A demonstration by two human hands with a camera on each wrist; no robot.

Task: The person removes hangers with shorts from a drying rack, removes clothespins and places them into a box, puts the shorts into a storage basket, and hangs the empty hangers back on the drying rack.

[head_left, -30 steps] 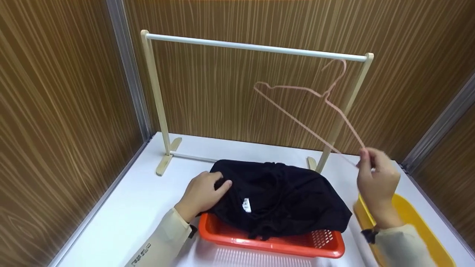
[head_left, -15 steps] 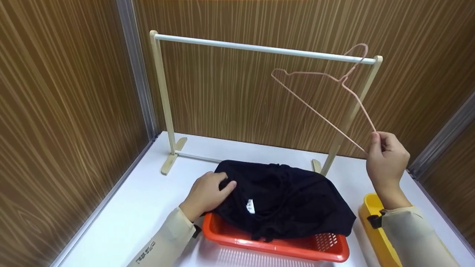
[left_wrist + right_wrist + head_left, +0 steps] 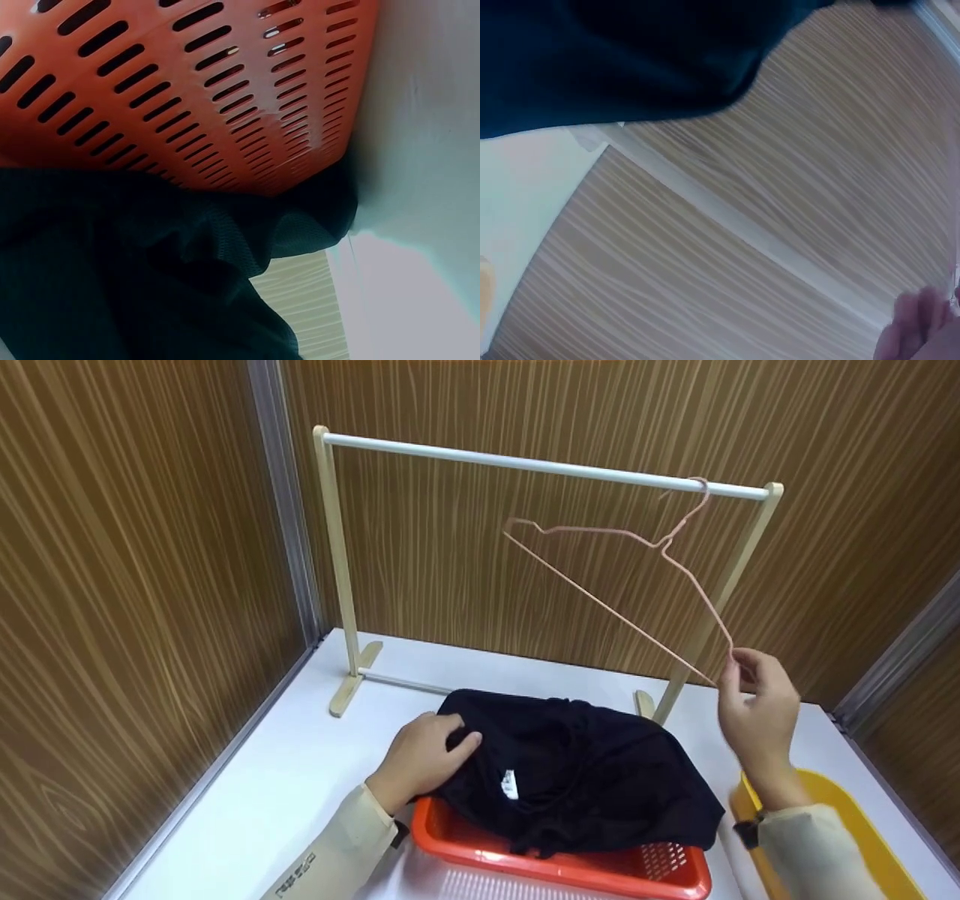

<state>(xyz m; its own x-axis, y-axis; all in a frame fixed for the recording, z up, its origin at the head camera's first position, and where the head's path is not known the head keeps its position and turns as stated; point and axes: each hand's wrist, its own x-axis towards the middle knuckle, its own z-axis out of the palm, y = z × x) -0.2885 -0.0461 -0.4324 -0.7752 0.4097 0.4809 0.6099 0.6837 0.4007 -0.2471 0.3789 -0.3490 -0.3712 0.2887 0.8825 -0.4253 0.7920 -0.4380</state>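
Note:
My right hand (image 3: 759, 712) pinches one lower corner of a thin pink clothes hanger (image 3: 611, 611) and holds it up tilted. The hanger's hook overlaps the white rail of the rack in the head view; whether it touches the rail I cannot tell. A black garment (image 3: 622, 780) with a white label (image 3: 509, 784) lies bunched across a red basket (image 3: 555, 870). At the garment's left end, my left hand (image 3: 424, 754) grips the cloth, some fingers hidden in its folds. Dark cloth (image 3: 135, 262) hangs beside the slotted basket wall (image 3: 195, 97) in the left wrist view.
A small clothes rack with a white rail (image 3: 487, 458) and wooden posts (image 3: 339, 555) stands behind the basket on a white table (image 3: 300, 765). To the right, a yellow bin (image 3: 855, 810) sits under my right forearm. Wood-grain panels (image 3: 135, 585) close in the sides and back.
Over the second my right hand raised the hanger, then brought it lower and to the left. The left hand keeps its place on the garment. The head view has shifted slightly.

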